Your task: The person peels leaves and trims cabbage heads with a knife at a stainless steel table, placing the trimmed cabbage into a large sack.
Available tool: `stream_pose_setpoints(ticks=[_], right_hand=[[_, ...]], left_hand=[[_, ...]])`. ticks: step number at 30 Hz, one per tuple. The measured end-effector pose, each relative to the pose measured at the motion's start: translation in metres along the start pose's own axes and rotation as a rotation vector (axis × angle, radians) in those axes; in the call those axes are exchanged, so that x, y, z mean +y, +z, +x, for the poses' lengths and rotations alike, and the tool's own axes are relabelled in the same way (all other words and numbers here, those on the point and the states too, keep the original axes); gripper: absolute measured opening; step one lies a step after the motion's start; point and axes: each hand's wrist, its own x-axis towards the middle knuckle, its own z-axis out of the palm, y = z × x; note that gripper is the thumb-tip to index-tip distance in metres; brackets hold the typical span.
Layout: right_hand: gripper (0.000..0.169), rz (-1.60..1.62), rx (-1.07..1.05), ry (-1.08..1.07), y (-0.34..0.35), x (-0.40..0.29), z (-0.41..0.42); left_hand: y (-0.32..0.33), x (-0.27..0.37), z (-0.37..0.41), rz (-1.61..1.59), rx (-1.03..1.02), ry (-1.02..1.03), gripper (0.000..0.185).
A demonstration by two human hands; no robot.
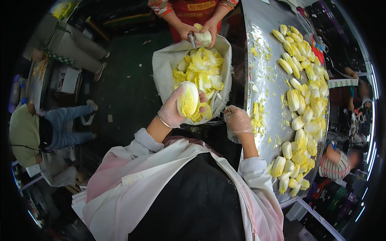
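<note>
My left hand (173, 111), in a clear plastic glove, holds a yellow-and-white head of napa cabbage (188, 99) upright over the near side of a white woven sack (162, 64). Loose cabbage leaves (205, 64) fill the sack's open mouth. Gloved as well, my right hand (238, 120) grips a slim metal tool (223, 99), probably a small knife, whose pale tip points toward the sack. Its handle is mostly hidden in my fingers. Across the sack, a co-worker's hands (200, 33) hold another cabbage head (203, 37) and a knife (192, 40).
A metal table (271, 117) runs along my right, with many trimmed cabbage heads (307, 105) heaped along its far side. Leaf scraps (257, 117) lie near its close edge. Two people stand at worktops on the left across the dark floor (123, 87); others are beyond the table.
</note>
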Motion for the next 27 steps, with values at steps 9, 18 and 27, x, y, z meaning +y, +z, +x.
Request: stream_pose_setpoints(ticks=[9,18,27], right_hand=[[0.017,0.48,0.117,0.114,-0.003,0.008,-0.036],[0.05,0.806,0.163,0.082,-0.048,-0.004,-0.032],[0.035,0.664,0.188,0.091,-0.034,-0.017,-0.035]], left_hand=[[-0.002,-0.043,0.059,0.01,-0.068,-0.098,0.064],[0.024,-0.08,0.099,0.182,-0.067,-0.177,0.066],[0.036,-0.071,0.076,0.677,-0.021,-0.124,0.059]])
